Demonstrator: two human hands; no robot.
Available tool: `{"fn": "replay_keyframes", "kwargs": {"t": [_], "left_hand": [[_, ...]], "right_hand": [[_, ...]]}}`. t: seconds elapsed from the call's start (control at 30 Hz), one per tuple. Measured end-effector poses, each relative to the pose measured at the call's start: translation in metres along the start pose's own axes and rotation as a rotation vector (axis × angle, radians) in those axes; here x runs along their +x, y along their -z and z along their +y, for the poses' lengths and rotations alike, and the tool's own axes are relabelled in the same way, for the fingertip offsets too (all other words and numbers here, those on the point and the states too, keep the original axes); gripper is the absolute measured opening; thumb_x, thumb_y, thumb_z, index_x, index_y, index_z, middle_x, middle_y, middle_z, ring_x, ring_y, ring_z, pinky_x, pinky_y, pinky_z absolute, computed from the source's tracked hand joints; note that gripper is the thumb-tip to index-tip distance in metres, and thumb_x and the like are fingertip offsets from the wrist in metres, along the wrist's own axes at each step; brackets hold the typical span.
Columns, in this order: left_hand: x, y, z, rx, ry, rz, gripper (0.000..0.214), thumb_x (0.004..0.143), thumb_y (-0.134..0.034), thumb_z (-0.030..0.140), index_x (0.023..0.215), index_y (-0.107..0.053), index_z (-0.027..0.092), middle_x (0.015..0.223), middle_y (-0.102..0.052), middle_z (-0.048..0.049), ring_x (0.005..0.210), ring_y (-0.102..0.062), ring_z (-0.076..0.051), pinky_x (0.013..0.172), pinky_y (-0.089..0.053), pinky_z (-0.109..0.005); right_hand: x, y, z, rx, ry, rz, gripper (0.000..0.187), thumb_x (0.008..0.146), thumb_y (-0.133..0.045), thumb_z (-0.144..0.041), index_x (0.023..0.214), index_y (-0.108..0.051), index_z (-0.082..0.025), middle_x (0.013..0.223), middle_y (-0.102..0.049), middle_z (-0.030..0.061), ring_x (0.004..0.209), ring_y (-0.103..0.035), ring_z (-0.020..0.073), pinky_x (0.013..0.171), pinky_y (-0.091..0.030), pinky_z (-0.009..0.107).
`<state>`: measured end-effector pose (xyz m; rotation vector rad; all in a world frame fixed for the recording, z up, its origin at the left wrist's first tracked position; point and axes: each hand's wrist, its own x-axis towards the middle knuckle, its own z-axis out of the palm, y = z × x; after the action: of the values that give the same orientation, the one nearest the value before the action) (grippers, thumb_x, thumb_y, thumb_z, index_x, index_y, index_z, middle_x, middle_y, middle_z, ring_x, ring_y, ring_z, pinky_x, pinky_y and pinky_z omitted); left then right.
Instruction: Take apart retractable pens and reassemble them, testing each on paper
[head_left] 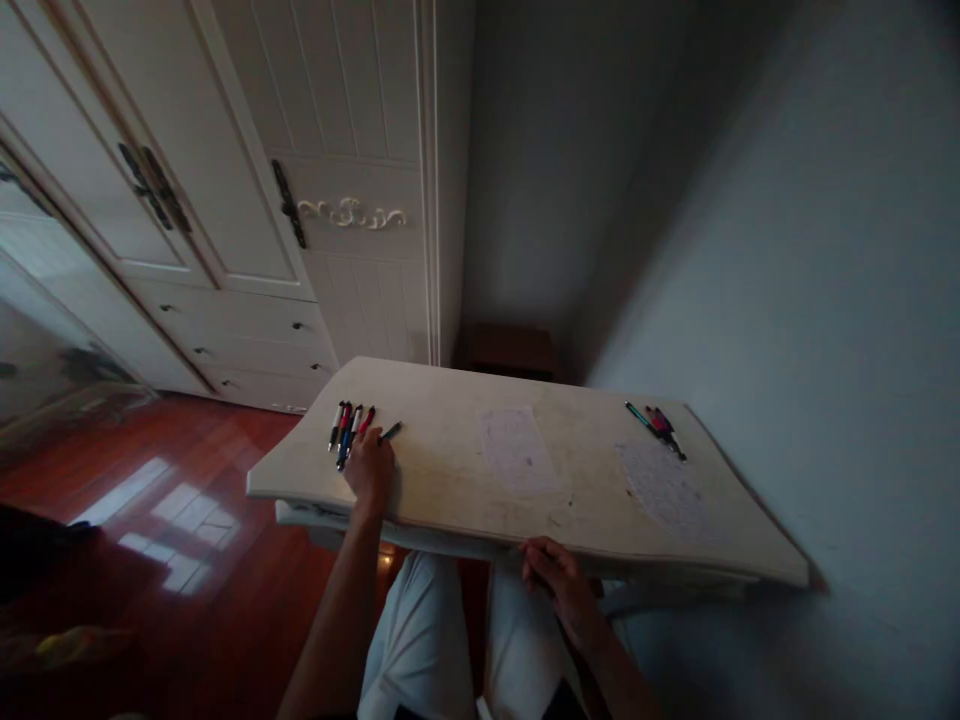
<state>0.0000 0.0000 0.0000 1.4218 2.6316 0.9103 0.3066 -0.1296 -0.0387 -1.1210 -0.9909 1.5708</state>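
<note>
My left hand (370, 468) rests on the left part of a cream table (450, 500), fingers closed round a dark pen (390, 432) whose tip pokes out to the right. Just beyond the hand lies a row of several pens (346, 424), red, blue and black. My right hand (559, 585) curls over the table's near edge, gripping it. A sheet of paper (517, 448) lies in the middle of the table, another sheet (664, 488) toward the right.
A second small bunch of pens (658, 424) lies at the far right of the table. A white wardrobe (247, 200) with drawers stands behind on the left, a grey wall (787, 300) on the right. The floor is red wood (187, 560).
</note>
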Motion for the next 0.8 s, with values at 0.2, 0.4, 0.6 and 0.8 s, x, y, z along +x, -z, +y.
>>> {"fn": "replay_keyframes", "kwargs": {"t": [0.2, 0.4, 0.6, 0.8], "left_hand": [[0.0, 0.001, 0.003, 0.052, 0.009, -0.018, 0.034, 0.09, -0.044, 0.027, 0.115, -0.067, 0.023, 0.107, -0.067, -0.0159, 0.088, -0.066, -0.031, 0.07, -0.048, -0.038], [0.002, 0.009, 0.005, 0.058, 0.014, -0.118, 0.032, 0.088, -0.046, 0.023, 0.109, -0.069, 0.022, 0.104, -0.069, -0.0177, 0.088, -0.066, -0.033, 0.069, -0.048, -0.04], [-0.001, 0.013, 0.014, -0.302, 0.012, -0.032, 0.027, 0.082, -0.055, 0.021, 0.105, -0.069, 0.019, 0.099, -0.07, -0.0121, 0.092, -0.064, -0.027, 0.074, -0.048, -0.035], [-0.009, 0.0, 0.063, -1.26, 0.126, -0.435, 0.041, 0.072, -0.068, 0.038, 0.105, -0.062, 0.015, 0.064, -0.05, 0.0051, 0.039, -0.035, -0.004, 0.039, -0.024, -0.018]], "right_hand": [[0.0, 0.002, -0.002, -0.022, 0.005, -0.04, 0.033, 0.079, -0.069, -0.048, 0.088, -0.068, -0.016, 0.066, -0.061, 0.0015, 0.06, -0.052, 0.0125, 0.061, -0.04, 0.026], [0.002, 0.004, -0.011, 0.004, 0.029, 0.002, 0.035, 0.078, -0.07, -0.049, 0.087, -0.068, -0.016, 0.065, -0.06, 0.0012, 0.059, -0.052, 0.0126, 0.06, -0.039, 0.026], [-0.005, 0.005, -0.009, 0.04, 0.002, 0.005, 0.037, 0.075, -0.072, -0.051, 0.086, -0.068, -0.016, 0.062, -0.06, 0.0006, 0.056, -0.05, 0.0121, 0.059, -0.038, 0.026], [-0.001, 0.009, -0.018, -0.016, 0.002, -0.034, 0.037, 0.075, -0.071, -0.051, 0.085, -0.068, -0.016, 0.063, -0.061, 0.0013, 0.056, -0.051, 0.0121, 0.058, -0.039, 0.026]]}}
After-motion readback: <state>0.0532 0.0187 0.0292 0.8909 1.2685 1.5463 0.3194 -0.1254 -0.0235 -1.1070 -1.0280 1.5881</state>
